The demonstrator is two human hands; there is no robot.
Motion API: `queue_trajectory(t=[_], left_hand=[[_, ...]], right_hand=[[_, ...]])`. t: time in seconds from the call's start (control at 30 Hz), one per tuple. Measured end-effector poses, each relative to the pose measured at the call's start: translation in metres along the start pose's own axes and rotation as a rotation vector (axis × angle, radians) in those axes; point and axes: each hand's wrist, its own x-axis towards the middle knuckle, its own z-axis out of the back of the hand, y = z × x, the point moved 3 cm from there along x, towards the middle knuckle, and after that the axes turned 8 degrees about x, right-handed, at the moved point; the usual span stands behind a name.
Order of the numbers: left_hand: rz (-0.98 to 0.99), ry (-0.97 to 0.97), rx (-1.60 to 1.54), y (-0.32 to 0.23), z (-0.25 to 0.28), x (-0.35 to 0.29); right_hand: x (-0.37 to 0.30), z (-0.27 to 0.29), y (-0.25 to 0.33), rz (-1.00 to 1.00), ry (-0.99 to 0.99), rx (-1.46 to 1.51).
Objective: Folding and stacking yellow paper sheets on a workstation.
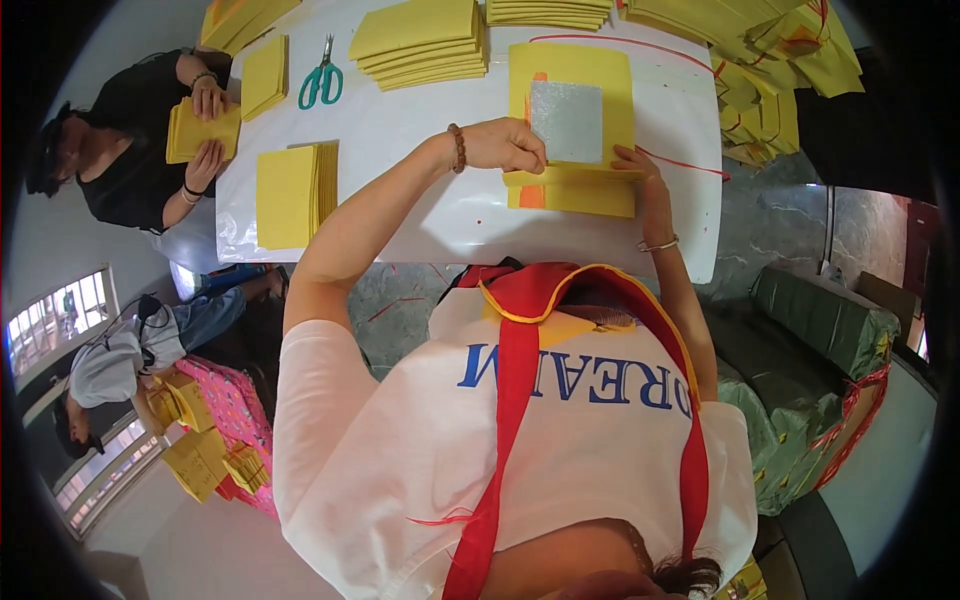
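Note:
On the white table (430,215) lies a small pile of yellow paper sheets (580,195) with orange marks. A tilted yellow sheet (570,70) sits on top, with a silver foil square (567,120) on it. My left hand (508,146), a bead bracelet on its wrist, has its fingers curled and pinches the lower left corner of the foil square. My right hand (638,163), with a thin bangle on the wrist, grips the right edge of the top yellow sheet.
Green-handled scissors (320,82) and several stacks of yellow sheets (420,45) (290,195) lie farther out. Folded yellow papers (780,70) are heaped at the top right. A person in black (130,150) holds a yellow stack at the left. Green wrapped bundles (830,320) stand to the right.

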Motion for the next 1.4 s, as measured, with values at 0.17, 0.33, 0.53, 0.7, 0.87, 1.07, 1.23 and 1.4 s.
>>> queue_trajectory(t=[0.17, 0.33, 0.53, 0.7, 0.87, 1.07, 1.23, 1.4], left_hand=[[-0.071, -0.065, -0.003, -0.002, -0.004, -0.005], [-0.141, -0.193, 0.251, -0.025, -0.001, -0.037], [-0.119, -0.731, 1.026, -0.008, -0.017, -0.036], [-0.263, -0.879, 1.047, -0.012, -0.026, -0.043], [-0.356, -0.792, 1.012, -0.025, -0.055, -0.059], [-0.278, -0.833, 0.573, -0.007, -0.063, -0.056], [0.115, -0.870, 0.260, -0.008, -0.043, -0.037], [0.205, -0.852, -0.043, 0.030, -0.031, -0.017]], right_hand=[[-0.002, 0.003, 0.002, 0.099, 0.113, -0.216], [-0.006, 0.000, -0.011, -0.051, -0.053, -0.104], [-0.004, 0.002, -0.019, -0.236, -0.105, 0.184], [0.010, -0.003, 0.044, 0.270, 0.027, -0.662], [-0.001, 0.001, 0.055, 0.379, 0.263, -0.761], [-0.007, 0.002, 0.039, 0.125, 0.414, -0.661], [0.004, -0.009, 0.028, -0.545, 0.128, -0.098], [0.013, -0.013, 0.027, -0.293, -0.121, 0.033]])
